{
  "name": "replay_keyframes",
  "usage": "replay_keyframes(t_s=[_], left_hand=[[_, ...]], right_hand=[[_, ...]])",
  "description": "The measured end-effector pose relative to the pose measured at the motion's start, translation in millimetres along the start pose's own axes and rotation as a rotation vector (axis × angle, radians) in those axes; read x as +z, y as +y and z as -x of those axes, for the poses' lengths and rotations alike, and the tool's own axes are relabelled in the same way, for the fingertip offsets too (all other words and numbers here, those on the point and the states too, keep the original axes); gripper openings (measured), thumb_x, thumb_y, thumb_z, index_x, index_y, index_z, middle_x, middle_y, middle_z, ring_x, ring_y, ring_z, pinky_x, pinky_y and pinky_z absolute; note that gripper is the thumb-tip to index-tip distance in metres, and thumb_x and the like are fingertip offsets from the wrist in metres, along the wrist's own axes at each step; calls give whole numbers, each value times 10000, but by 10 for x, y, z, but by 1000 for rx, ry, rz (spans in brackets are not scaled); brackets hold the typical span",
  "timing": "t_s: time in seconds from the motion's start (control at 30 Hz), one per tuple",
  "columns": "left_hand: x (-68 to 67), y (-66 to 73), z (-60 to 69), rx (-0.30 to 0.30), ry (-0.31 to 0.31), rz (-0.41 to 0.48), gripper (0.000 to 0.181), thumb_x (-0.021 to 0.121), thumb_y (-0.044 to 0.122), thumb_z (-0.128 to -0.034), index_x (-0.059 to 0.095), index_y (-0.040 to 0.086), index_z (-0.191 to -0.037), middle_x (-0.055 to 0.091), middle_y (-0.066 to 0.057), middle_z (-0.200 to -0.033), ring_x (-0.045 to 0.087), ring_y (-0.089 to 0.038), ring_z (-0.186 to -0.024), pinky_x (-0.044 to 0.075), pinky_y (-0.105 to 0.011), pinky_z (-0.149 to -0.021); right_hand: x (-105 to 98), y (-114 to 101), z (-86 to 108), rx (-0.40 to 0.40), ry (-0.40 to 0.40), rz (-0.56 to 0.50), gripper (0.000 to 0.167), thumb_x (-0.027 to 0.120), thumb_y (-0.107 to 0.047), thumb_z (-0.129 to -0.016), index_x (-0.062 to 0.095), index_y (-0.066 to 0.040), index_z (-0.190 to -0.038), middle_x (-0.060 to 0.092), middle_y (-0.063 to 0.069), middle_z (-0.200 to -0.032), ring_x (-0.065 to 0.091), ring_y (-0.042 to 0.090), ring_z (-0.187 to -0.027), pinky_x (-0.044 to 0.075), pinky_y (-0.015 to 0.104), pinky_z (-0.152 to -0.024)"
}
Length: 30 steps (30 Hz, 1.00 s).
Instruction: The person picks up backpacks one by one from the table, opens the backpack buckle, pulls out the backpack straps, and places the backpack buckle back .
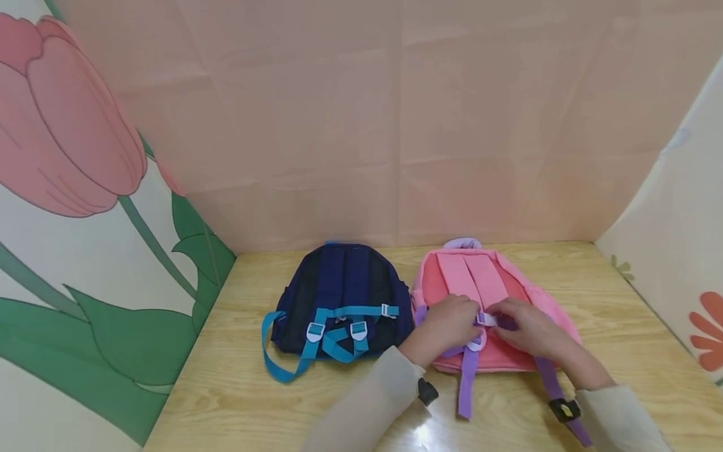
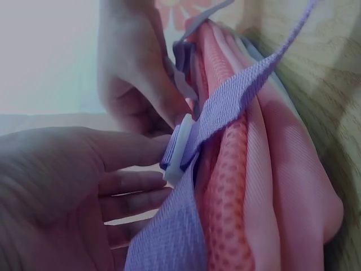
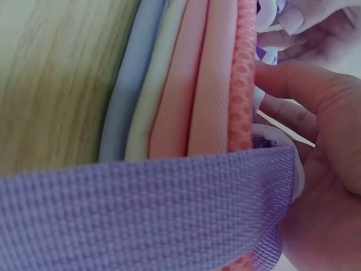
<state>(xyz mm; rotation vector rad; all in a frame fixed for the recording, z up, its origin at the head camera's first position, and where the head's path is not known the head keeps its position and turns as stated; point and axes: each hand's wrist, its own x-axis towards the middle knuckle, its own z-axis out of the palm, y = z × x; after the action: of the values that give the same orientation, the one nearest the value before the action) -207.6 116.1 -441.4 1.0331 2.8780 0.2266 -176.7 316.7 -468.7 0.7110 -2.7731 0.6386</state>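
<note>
A pink backpack (image 1: 488, 276) lies on the right with its shoulder-strap side up. Over its middle, both hands meet at a white buckle (image 1: 486, 319) on a purple strap. My left hand (image 1: 446, 326) pinches the buckle's left end; in the left wrist view the left hand (image 2: 62, 175) has its thumb by a white slider (image 2: 179, 148) on purple webbing (image 2: 169, 237). My right hand (image 1: 531, 329) pinches the buckle's right end, its fingers partly hidden behind the bag's edge in the right wrist view, where the right hand (image 3: 333, 135) is beside a white slider (image 3: 296, 169).
A navy backpack (image 1: 344, 282) with blue straps (image 1: 288, 370) lies just left of the pink one. Purple strap ends (image 1: 467, 389) hang toward the front of the wooden table (image 1: 226, 389). A pink-brown backdrop (image 1: 339, 125) stands behind, with flower-printed panels (image 1: 73, 125) at the sides.
</note>
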Motion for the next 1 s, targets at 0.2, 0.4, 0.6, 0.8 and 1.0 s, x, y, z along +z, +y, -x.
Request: replay_keyframes(t_s=[0.2,0.4,0.6,0.8,1.0], left_hand=[[15,79,-54,-48,21,-40,181,779,382,-891,689,265,-995,585,113,-854,521,-62,-760,418,-218,-611],[-28,162,-54,-85,29,-109,116,777,346,-884,685,280,-910,610,102,-808,551,-99,-739,426,-276,-626],[10,142,-58,-108,32,-51,164,787,373,-880,666,264,-904,579,103,-775,519,-89,-710,410,-259,-568],[89,58,-67,-86,67,-8,142,776,346,-898,672,257,-931,562,108,-793,495,-74,-733,408,-230,-584],[172,-9,-83,-65,99,-3,176,756,388,-916,684,256,-1007,560,111,-834,495,-60,-776,406,-203,-647]], right_hand=[[38,13,-9,7,8,27,264,807,-60,-803,725,-69,-1054,683,-6,-976,645,187,-909,537,439,-804],[67,27,-3,-19,61,27,251,804,-18,-775,726,-54,-1011,691,3,-940,648,164,-876,546,417,-776],[29,50,5,-2,67,0,252,813,-16,-768,725,-67,-998,679,-21,-919,611,118,-837,537,358,-737],[29,48,8,-19,88,-2,264,811,-1,-768,718,-76,-1003,659,-30,-910,556,70,-805,520,295,-695],[56,61,23,-49,140,9,281,819,9,-744,715,-93,-984,655,-38,-911,543,52,-798,513,262,-678]])
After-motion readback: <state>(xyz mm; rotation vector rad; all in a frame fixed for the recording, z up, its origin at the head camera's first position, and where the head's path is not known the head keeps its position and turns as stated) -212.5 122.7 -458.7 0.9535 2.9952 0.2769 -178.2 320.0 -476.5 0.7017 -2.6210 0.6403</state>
